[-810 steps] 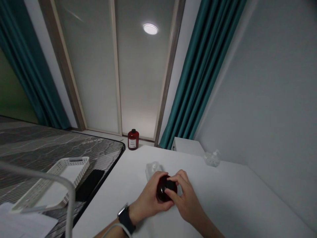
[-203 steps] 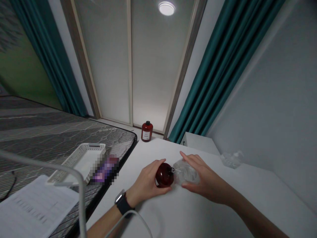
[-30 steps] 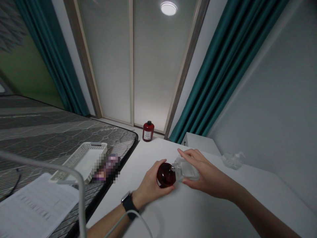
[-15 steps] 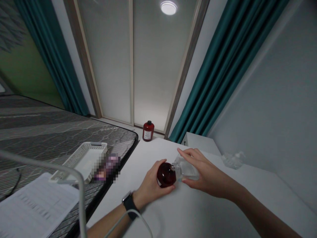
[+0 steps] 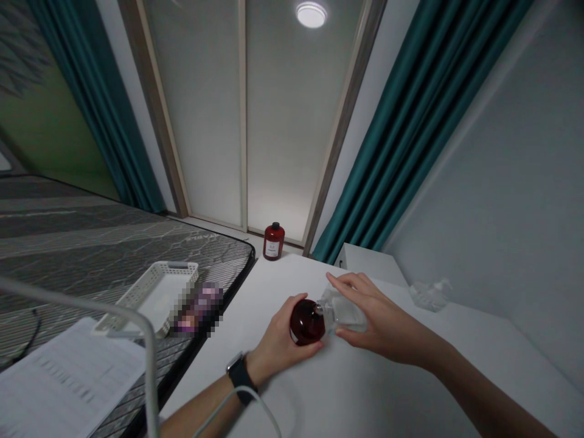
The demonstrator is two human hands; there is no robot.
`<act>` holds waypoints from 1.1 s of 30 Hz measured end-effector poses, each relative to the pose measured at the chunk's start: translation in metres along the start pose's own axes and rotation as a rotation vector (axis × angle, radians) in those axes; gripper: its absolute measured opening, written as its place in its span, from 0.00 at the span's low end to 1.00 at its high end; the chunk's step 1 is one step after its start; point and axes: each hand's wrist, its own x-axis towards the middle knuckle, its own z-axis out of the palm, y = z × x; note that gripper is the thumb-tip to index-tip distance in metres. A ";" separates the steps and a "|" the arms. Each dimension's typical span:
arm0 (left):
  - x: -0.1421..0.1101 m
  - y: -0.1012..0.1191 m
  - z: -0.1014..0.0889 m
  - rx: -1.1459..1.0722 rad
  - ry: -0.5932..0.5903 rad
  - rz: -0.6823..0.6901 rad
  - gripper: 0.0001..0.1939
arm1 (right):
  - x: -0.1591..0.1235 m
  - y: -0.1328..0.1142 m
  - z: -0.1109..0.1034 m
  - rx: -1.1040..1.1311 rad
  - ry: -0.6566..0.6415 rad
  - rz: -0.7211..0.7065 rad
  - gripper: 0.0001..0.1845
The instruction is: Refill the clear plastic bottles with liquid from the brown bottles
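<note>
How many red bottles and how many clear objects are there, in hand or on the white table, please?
Red: 2 (held red bottle, standing red bottle)
Clear: 2 (held clear container, unheld clear object)
Total: 4

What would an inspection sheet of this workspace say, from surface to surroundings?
Surface: white table.
Things in hand: dark red bottle; clear bottle, tilted, neck at the red one's mouth, contact hard to tell.
Clutter: capped red bottle, upright; clear plastic item at right; white basket and printed paper at left. A pixelated item beside the basket cannot be identified.
Hands: left hand holds the dark red bottle, right hand the clear one.
Cables: thin pale cable crossing by the watch.
Surroundings: teal curtains, frosted door panels, white cabinet.
</note>
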 end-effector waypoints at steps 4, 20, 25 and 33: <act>0.000 0.000 0.001 0.003 0.013 -0.002 0.40 | 0.000 0.000 0.000 0.003 0.002 -0.007 0.44; 0.000 0.001 0.002 -0.029 0.001 -0.022 0.40 | 0.001 -0.001 0.000 -0.004 0.004 -0.015 0.44; 0.000 0.002 0.002 -0.027 0.008 -0.004 0.40 | 0.001 -0.002 -0.002 0.002 0.013 -0.020 0.44; 0.000 0.000 0.005 -0.028 0.019 -0.012 0.40 | 0.001 -0.001 0.000 -0.001 0.020 -0.027 0.44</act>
